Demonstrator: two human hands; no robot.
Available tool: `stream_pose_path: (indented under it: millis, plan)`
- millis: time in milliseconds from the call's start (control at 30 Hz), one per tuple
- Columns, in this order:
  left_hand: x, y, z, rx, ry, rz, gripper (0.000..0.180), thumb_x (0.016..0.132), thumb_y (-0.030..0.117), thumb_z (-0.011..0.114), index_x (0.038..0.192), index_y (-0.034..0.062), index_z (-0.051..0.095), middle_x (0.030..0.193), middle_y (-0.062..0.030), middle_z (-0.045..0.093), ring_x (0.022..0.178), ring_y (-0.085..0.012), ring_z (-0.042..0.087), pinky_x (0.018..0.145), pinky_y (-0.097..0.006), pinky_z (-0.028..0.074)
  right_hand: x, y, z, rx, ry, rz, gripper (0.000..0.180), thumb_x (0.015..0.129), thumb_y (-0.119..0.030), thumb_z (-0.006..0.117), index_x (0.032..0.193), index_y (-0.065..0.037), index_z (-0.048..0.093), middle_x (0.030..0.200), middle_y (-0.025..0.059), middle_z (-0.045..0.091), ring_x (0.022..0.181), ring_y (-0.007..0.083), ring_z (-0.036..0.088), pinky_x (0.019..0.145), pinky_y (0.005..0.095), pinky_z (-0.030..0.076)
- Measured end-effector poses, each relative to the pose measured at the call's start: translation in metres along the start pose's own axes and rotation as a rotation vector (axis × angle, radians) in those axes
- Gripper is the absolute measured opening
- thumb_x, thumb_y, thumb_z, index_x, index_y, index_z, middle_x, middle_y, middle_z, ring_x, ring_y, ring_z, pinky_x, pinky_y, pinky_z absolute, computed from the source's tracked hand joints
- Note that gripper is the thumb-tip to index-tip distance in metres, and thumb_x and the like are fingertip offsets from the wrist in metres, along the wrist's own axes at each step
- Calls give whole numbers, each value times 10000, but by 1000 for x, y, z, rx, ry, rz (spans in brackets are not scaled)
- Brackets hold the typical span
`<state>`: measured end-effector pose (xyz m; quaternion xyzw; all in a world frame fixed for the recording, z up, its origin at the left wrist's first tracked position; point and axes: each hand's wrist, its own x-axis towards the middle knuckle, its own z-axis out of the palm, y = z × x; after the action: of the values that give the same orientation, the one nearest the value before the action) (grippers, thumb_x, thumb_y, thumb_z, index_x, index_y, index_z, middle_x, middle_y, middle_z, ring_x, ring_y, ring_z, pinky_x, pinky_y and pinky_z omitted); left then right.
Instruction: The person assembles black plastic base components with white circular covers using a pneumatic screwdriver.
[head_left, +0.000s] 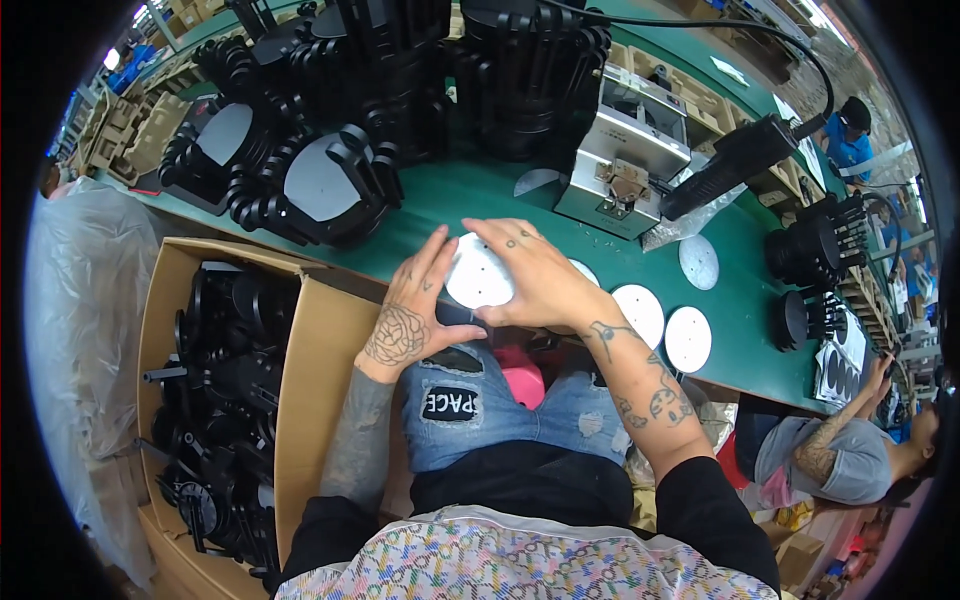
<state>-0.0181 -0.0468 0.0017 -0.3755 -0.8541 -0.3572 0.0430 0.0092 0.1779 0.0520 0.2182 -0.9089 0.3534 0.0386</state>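
Observation:
A round white disc [478,275] with small dark holes is held up over my lap, at the near edge of the green table. My right hand [545,280] grips its right side, fingers over the far rim and thumb at the near rim. My left hand [405,315] curves round its left side, fingertips against the rim and thumb stretched below. A dark piece shows just under the disc; its kind is hidden. To the right of my right hand lie several similar discs: one white disc [638,314], another [688,340] and a greyish disc [699,262].
An open cardboard box [300,390] of black parts stands at my left. Black round assemblies with pale tops [325,180] crowd the table's far left. A silver metal case [625,150] and a black cylindrical tool [735,165] with a cable stand right. A co-worker [845,455] sits at far right.

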Motion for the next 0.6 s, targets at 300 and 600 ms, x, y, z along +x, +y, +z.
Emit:
stream_pose_path:
  millis: [300,600]
  plan:
    - [-2,1,-4,205,-97,107,988,707,514,814,1495,79,408,1575,-127,372,1415,-355,384,1156,-501,317,-55,-2,14,-346,108,56,496,836,-312,753,1252,-66,645,1378,148,558,1288,379,502,1086,502,393]
    - [5,11,-6,252,-184,72,978,738,540,780,1513,87,395,1589,-112,350,1447,-346,332,1190,-504,257,-66,-17,21,-414,70,128,752,821,-484,744,1348,18,554,1447,172,507,1357,389,443,1140,523,329]
